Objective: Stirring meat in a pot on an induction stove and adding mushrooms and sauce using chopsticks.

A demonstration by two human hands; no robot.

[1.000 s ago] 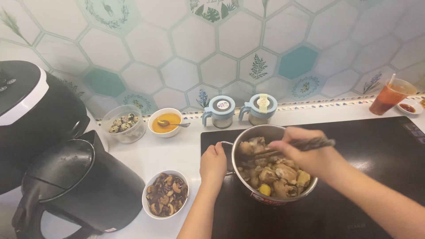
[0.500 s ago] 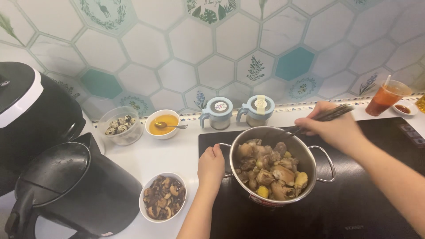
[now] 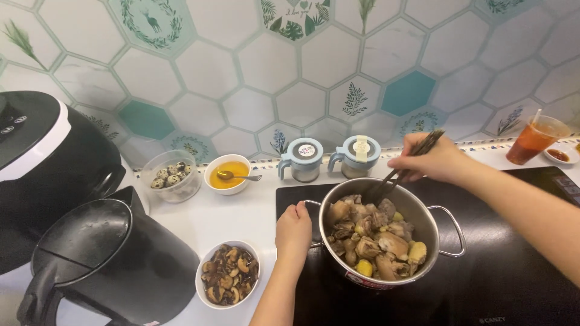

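Observation:
A steel pot (image 3: 430,226) full of brown meat chunks and yellow pieces stands on a black cooktop (image 3: 501,284). My left hand (image 3: 294,231) grips the pot's left handle. My right hand (image 3: 430,160) holds dark chopsticks (image 3: 403,167) whose tips dip into the pot at its far rim.
A white bowl of sliced mushrooms (image 3: 228,282) sits left of the pot. Behind are a clear bowl of quail eggs (image 3: 171,175), a bowl of orange sauce with a spoon (image 3: 227,173), two lidded jars (image 3: 329,158) and a red drink cup (image 3: 534,140). A black kettle (image 3: 103,265) and cooker (image 3: 42,163) stand left.
My right hand lifted the chopsticks from the middle of the pot up to the right, then brought their tips back down to the pot's far rim. My left hand stayed on the handle.

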